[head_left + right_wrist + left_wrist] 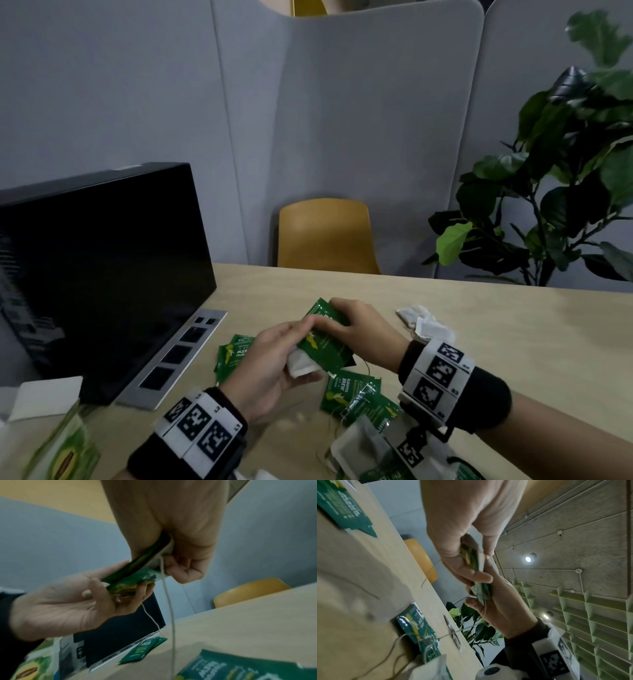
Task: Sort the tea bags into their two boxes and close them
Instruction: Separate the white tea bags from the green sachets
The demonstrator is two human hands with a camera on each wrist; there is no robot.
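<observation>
Several green sachets (325, 337) are held as one stack above the table (513, 342) — gripped at the far end by the right hand (363, 329), fingers curled over the top, and pinched at the near end by the left hand (274, 363), thumb above and fingers beneath. One white paper tea bag (303, 366) is caught under the stack against the left fingers; its string is seen hanging down in the right wrist view. The shared grip is judged a squaring-up of the stack, so that it can be slid into a box as one piece.

Loose items on the table: green sachets left of the hands (234, 356) and below them (356, 394); white tea bags behind the right wrist (424, 322) and at the near edge (359, 448). One green box (65, 448) lies at the near left, apparently open; the second box cannot be made out.

Surface and room — pale wood-grain table; black monitor (102, 267) with a grey base; mustard chair (325, 236); grey felt partitions (342, 102); leafy plant (565, 188) at the right.
</observation>
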